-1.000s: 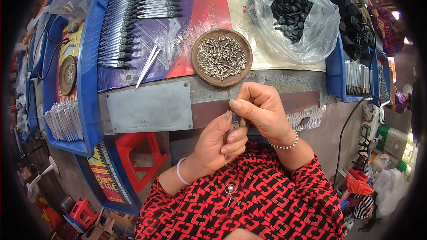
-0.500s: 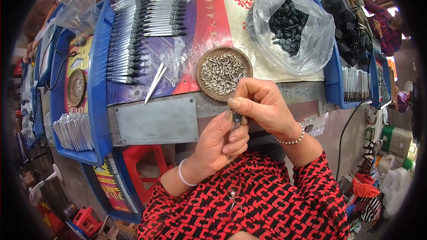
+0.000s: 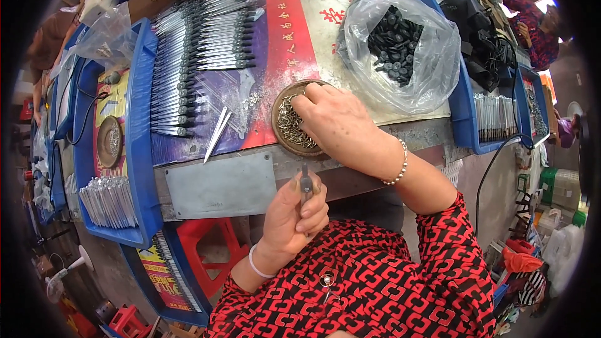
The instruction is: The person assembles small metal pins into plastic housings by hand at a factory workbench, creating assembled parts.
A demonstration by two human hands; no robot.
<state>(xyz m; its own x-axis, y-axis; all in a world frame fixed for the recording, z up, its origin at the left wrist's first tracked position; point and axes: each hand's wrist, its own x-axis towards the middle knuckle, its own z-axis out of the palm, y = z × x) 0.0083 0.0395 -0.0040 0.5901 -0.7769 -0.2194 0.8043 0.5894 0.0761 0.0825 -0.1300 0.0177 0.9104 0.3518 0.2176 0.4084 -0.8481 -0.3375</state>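
My left hand (image 3: 291, 216) is closed round a slim tool with a black head (image 3: 305, 184), held upright just in front of the table edge. Its lower shaft is hidden by my fingers. Over a round brown bowl (image 3: 275, 126) bends my right hand (image 3: 344, 128), its fingers curled together and dipping into small silver metal pins (image 3: 289, 119). The fingertips are hidden, so anything pinched there cannot be made out. Left of the bowl lie metal tweezers (image 3: 217, 136). A grey metal plate (image 3: 220, 188) lies at the table's near edge.
Rows of slim black-and-silver tools (image 3: 172, 78) cover the table's left. A clear plastic bag (image 3: 438, 56) of black parts stands at the right. Blue trays (image 3: 143, 119) with silver rods flank the work area. A red stool (image 3: 210, 238) is below; another person (image 3: 535, 31) sits far right.
My right hand has left the tool and reached into the bowl of pins. The left hand has lowered slightly to the left, still gripping the tool, whose black head now shows.
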